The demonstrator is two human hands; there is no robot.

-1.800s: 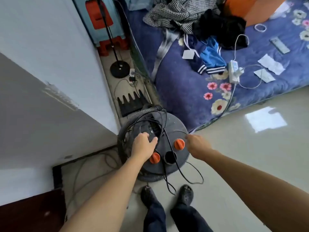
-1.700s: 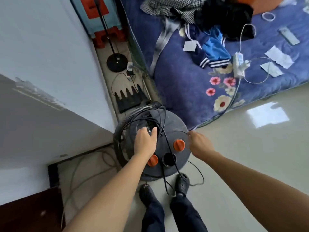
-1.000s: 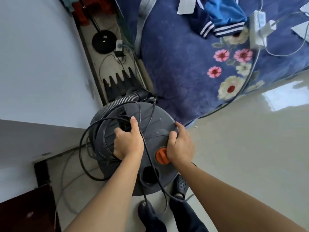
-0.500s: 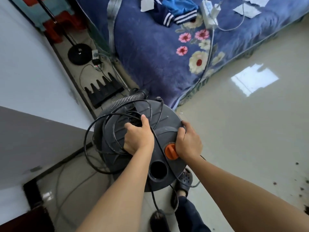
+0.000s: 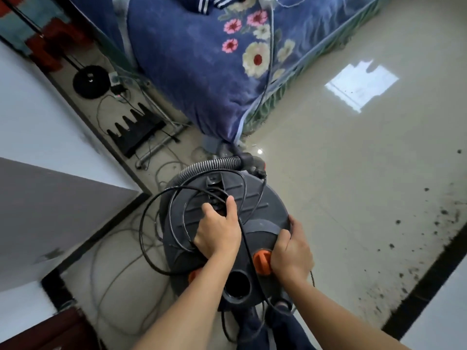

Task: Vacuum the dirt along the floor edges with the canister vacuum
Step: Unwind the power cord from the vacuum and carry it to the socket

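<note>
Left hand [image 5: 217, 234] grips canister vacuum [image 5: 261, 205] top — right hand [image 5: 291, 253] clasps rim.

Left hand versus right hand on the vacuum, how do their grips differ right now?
The left hand curls round the top handle of the canister vacuum, amid the black cord; the right hand clamps its rim beside the orange knob. Both hold the vacuum with curled fingers.

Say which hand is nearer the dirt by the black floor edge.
Right. The right hand grips the vacuum lid toward the dirt; left hand grips its handle, farther off.
</note>
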